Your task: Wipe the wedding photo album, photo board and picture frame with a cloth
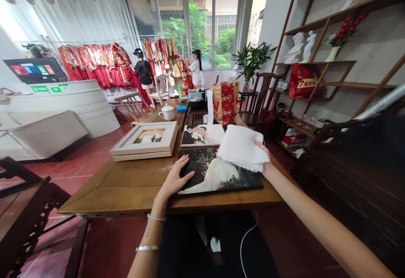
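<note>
Both arms extend, left hand spread on the photo panel, right hand clamped on a cloth.

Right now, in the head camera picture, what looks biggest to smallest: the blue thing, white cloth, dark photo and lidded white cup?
Dark photo
White cloth
Lidded white cup
Blue thing
The last two sit farther away, so they look smaller.

Photo panel partly behind cloth
</note>
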`<state>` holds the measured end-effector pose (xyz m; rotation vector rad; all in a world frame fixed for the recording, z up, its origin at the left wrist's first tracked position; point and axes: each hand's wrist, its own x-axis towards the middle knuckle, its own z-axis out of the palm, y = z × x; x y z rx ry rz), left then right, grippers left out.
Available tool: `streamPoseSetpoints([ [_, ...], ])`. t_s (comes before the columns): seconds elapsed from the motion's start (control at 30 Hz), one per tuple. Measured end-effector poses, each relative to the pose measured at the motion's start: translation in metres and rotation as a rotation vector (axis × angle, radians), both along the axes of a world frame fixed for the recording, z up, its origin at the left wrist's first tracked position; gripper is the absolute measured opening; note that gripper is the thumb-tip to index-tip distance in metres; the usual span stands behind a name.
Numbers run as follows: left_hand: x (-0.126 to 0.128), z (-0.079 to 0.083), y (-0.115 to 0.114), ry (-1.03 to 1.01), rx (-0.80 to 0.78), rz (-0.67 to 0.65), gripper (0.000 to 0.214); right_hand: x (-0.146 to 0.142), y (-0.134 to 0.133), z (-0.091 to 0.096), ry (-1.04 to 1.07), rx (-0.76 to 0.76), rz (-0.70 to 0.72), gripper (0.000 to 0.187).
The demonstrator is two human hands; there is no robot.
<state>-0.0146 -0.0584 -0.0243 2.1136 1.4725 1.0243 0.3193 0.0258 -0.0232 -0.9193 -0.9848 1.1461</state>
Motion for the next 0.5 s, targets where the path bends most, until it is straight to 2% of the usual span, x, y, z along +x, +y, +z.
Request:
streamPoseSetpoints([
  [0.17,-0.003,0.002,0.002,-0.005,-0.015,-0.001,0.052,0.010,-0.011,0.014,0.109,0.025,0.022,0.033],
  [0.3,-0.007,0.005,0.005,0.047,-0.065,-0.043,0.055,0.024,-0.030,0.033,0.182,0.013,0.016,0.027],
  [0.4,-0.008,0.005,0.006,0.059,-0.059,-0.063,0.055,0.033,-0.044,0.045,0.135,0.110,-0.172,0.033],
  [0.47,-0.008,0.003,0.005,0.050,-0.033,-0.058,0.054,0.034,-0.050,0.050,-0.035,0.268,-0.324,0.036],
  [0.5,-0.008,0.002,0.004,0.045,-0.020,-0.054,0.054,0.034,-0.053,0.051,-0.170,0.349,-0.353,0.037],
])
